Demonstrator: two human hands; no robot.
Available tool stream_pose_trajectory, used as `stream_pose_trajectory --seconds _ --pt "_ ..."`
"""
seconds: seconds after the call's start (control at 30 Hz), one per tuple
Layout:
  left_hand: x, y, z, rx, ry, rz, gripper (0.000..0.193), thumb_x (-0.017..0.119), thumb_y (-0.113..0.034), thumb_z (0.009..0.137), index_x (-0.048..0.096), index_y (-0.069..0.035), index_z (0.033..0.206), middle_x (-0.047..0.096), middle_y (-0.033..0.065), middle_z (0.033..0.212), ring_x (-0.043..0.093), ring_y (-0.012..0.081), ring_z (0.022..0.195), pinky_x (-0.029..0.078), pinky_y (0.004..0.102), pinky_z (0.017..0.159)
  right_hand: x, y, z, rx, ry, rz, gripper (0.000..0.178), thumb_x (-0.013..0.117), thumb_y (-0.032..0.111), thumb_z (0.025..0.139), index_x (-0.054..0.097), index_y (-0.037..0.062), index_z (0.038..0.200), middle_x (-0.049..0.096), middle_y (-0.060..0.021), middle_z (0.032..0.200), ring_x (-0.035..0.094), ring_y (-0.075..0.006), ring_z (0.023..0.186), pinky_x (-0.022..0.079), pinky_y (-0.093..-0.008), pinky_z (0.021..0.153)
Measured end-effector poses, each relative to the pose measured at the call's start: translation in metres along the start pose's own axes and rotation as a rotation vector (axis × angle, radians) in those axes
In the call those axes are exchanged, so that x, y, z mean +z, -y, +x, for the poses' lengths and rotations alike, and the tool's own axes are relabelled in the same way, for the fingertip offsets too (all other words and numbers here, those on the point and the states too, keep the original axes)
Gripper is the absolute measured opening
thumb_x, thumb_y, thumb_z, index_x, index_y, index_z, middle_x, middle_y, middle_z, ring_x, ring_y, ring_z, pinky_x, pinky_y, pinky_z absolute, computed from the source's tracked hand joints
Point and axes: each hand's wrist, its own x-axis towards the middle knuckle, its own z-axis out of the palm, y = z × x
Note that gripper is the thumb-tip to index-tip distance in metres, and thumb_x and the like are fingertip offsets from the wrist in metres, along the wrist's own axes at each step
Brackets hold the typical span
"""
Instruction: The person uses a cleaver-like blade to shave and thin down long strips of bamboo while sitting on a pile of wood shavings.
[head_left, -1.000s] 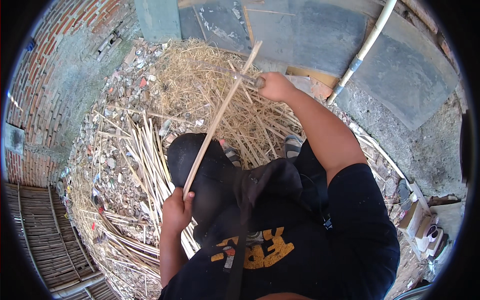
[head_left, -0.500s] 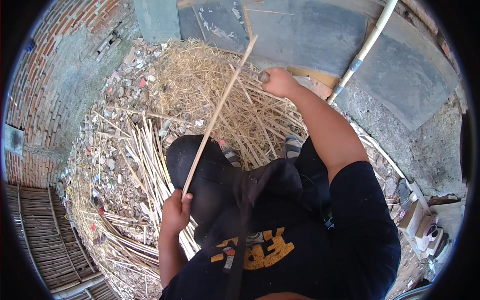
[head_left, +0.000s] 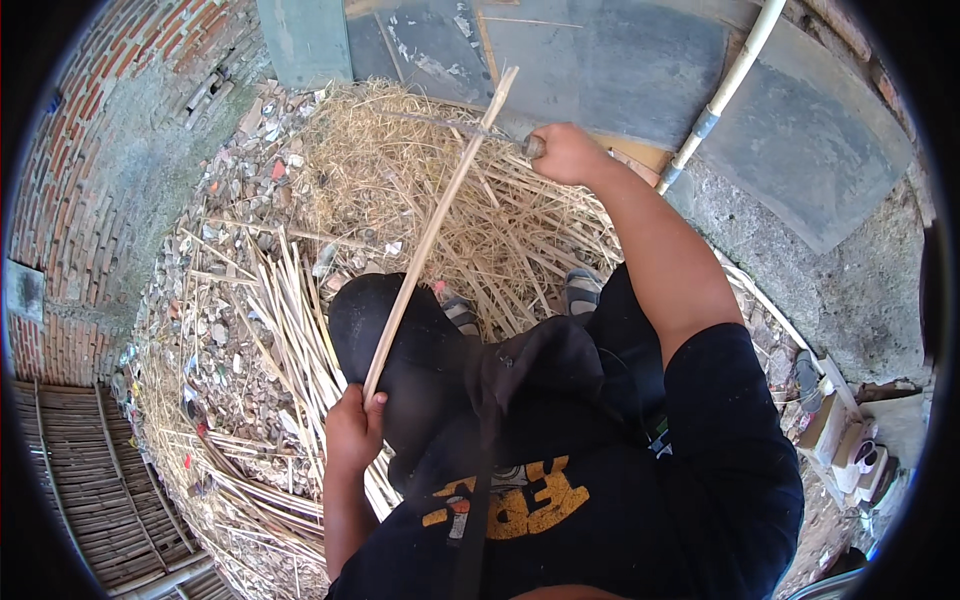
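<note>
A long pale bamboo strip (head_left: 430,240) slants from lower left to upper right across my thigh. My left hand (head_left: 352,428) is closed around its near end, thumb lying along the strip. Farther out, my right hand (head_left: 568,154) grips the rounded handle of a long-bladed knife (head_left: 534,147). Its thin blade points left and crosses the strip near the far end. Whether the edge cuts into the bamboo there is too small to tell.
Curled straw-like shavings (head_left: 350,150) heap up in front of my feet, over more strips. A bundle of bamboo strips (head_left: 290,310) lies on rubble at my left. A pale pole (head_left: 735,85) leans by the grey wall panels (head_left: 640,70). Footwear (head_left: 862,460) sits at the right.
My right hand with the knife has shifted slightly away and to the right. The bamboo strip shows a broader face than before. My left hand keeps its grip.
</note>
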Motion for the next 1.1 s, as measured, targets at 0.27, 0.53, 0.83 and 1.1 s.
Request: stream_pose_trajectory --seconds 0.27,0.53,0.83,1.1 --pt "0.007 0.003 -0.006 0.01 -0.074 0.04 0.034 0.065 -0.031 0.099 0.054 -0.002 0.085 0.06 0.0229 0.065 0.062 0.0477 0.064 0.046 0.0506 0.056 -0.01 0.063 -0.036 -0.185 0.157 -0.204 0.021 0.061 0.017 0.087 0.073 0.01 0.104 0.073 -0.0136 0.097 0.07 -0.0339 0.09 0.056 -0.0471 0.085" --pt "-0.007 0.005 -0.001 0.017 0.018 -0.006 0.032 0.066 -0.03 0.098 0.057 -0.001 0.088 0.06 0.0221 0.066 0.063 0.0461 0.064 0.047 0.0484 0.057 0.011 -0.021 0.013 0.007 -0.08 -0.023 0.041 0.065 0.021 0.079 0.071 0.0102 0.119 0.074 -0.0186 0.109 0.07 -0.0394 0.097 0.056 -0.0463 0.09" --pt "-0.01 0.021 -0.018 -0.025 0.057 -0.129 0.031 0.067 -0.029 0.099 0.058 -0.001 0.09 0.058 0.0179 0.062 0.059 0.0396 0.056 0.045 0.0415 0.053 -0.004 0.05 -0.031 -0.354 0.077 -0.284 0.025 0.067 0.016 0.078 0.072 0.0121 0.102 0.072 -0.0159 0.09 0.071 -0.0337 0.09 0.057 -0.0468 0.084" --pt "-0.032 0.034 -0.043 -0.061 0.019 0.023 0.034 0.067 -0.032 0.098 0.057 -0.002 0.085 0.059 0.0184 0.061 0.06 0.0422 0.056 0.045 0.0457 0.052 0.007 0.007 -0.006 -0.063 -0.07 -0.068 0.036 0.067 0.017 0.077 0.073 0.0148 0.112 0.073 -0.0175 0.096 0.071 -0.0357 0.093 0.057 -0.0467 0.085"
